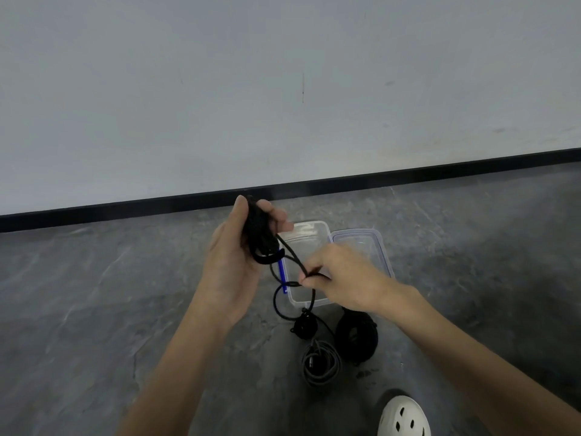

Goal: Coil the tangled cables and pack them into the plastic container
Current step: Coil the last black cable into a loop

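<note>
We see a dim, grey-toned view under soft, even light; we cannot tell where it comes from. The wall (283, 73) is brightest; the floor (94, 294) is darker, with faint pale sheen streaks. Shadows are weak (only soft dark patches beneath the coiled cables (320, 363)). The right hand (349, 278) is smeared by motion blur, and the whole picture is slightly soft. Toward the lower edge, shapes stretch from the wide lens.

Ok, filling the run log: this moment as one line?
step: coiling | left hand: holds black cable bundle | right hand: pinches its loose strand | plastic container: open, lid beside | floor: black coil, grey coil
</note>
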The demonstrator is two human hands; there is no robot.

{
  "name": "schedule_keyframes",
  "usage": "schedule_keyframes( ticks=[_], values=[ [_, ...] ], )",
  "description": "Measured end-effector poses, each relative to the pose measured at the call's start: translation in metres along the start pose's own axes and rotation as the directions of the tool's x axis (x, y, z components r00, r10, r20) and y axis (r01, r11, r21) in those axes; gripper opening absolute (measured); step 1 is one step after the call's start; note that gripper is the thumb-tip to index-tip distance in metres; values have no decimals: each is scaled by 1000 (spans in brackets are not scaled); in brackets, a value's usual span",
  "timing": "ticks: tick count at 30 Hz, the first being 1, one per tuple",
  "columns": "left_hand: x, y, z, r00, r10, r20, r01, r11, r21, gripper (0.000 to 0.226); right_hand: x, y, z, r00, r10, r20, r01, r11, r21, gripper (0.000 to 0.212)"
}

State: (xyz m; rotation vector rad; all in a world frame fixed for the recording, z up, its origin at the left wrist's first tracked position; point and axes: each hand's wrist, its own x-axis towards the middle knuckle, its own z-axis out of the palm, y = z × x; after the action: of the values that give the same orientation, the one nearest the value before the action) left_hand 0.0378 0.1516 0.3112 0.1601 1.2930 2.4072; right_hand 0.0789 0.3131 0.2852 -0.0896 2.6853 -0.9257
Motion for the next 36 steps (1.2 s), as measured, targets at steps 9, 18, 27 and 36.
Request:
schedule_keyframes(
  ticks=[9,18,27,36],
  values=[
    [7,-10,-6,944,277,-182,-226,940,256,33,-13,-20,-7,979,-138,152,76,932,355,12],
    [5,-24,-5,949,316,-23,-119,424,898,9,-20,-22,-19,981,-80,179,8,929,369,17],
    [3,-27,-13,994,-15,110,-108,67,992,29,-18,-11,-27,998,31,46,-47,915,401,21],
    [-7,-22,-8,927,-300,224,-169,199,965,76,-16,-5,-45,989,134,-58,-69,775,629,23]
  ],
)
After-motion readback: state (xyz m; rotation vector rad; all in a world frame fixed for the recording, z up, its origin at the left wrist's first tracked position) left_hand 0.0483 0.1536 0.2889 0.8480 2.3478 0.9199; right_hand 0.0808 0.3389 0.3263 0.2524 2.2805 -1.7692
